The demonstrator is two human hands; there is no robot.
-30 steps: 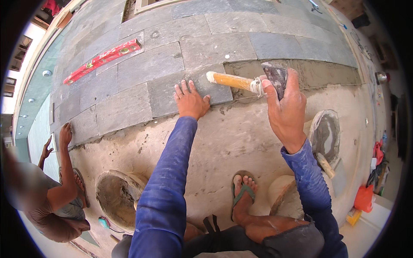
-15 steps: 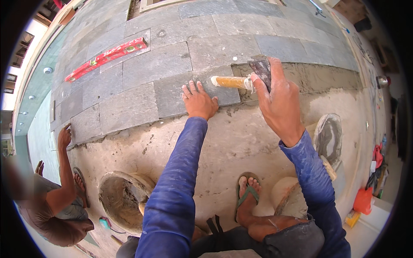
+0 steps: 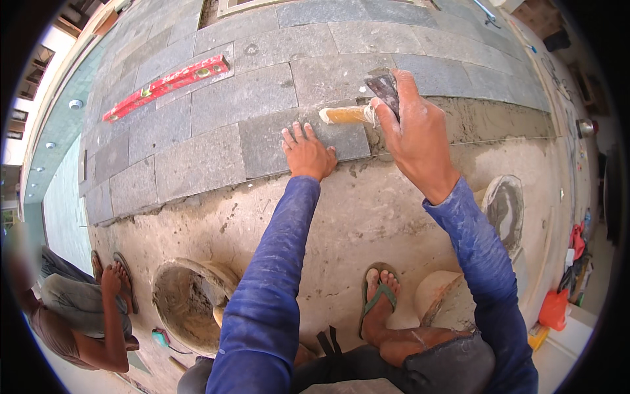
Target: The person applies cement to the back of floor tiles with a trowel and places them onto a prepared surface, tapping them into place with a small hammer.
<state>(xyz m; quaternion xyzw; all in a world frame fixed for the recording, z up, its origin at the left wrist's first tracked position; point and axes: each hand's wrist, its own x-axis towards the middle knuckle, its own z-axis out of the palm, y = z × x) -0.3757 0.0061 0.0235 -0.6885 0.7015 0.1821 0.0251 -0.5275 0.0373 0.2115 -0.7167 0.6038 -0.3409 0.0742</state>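
Observation:
My left hand (image 3: 309, 152) lies flat with spread fingers on a grey stone tile (image 3: 262, 148) at the near edge of the laid rows. In my right hand (image 3: 420, 134) is a hammer (image 3: 348, 115), gripped by its dark, mortar-smeared head. Its yellowish wooden handle, wrapped in white near the head, points left over that tile, close to my left fingers. Whether the handle's tip touches the tile I cannot tell. To the right of the tile runs a strip of wet mortar (image 3: 485, 119), partly behind my right hand.
A red spirit level (image 3: 165, 87) rests on the tiles at far left. Mortar buckets stand left (image 3: 164, 299) and right (image 3: 504, 207). A taut string (image 3: 505, 140) follows the mortar's near edge. A co-worker (image 3: 79, 315) crouches at lower left; an orange bag (image 3: 554, 308) lies at right.
My right hand and the hammer have shifted slightly up and left. My left hand stays on the tile. The co-worker's hand has drawn back from the tiles to near their feet.

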